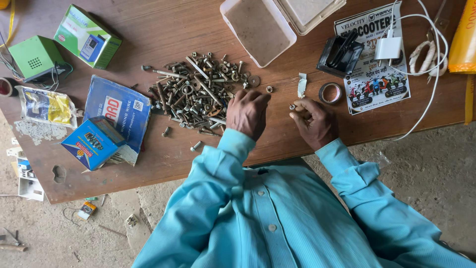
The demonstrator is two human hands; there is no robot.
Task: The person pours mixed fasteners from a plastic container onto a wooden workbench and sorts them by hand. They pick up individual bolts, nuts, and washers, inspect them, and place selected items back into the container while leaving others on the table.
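A heap of bolts, nuts and washers [198, 97] lies spread on the wooden surface [148, 159], just in front of the person. The left hand [247, 113] rests knuckles-up at the heap's right edge, its fingers [260, 98] curled together and reaching toward the loose pieces, probably to pick one out; what they touch is hidden under the hand. The right hand [313, 121] sits a little apart, fingers pinching a small bolt-like piece [296, 106] clear of the heap, seemingly kept separate from the rest. A single nut [269, 89] and a scrap of pale tape [302, 85] lie just beyond the hands, with a roll of tape [329, 93] beside them. Farther back stands an open pale plastic box [258, 30], likely a container for the hardware. To the right lie a printed leaflet [377, 74], a black holder [340, 55] and a white charger with cable [389, 48]. On the left are blue [94, 143] and green cartons [87, 36]. Below the surface's edge is bare, dusty concrete floor [426, 164].
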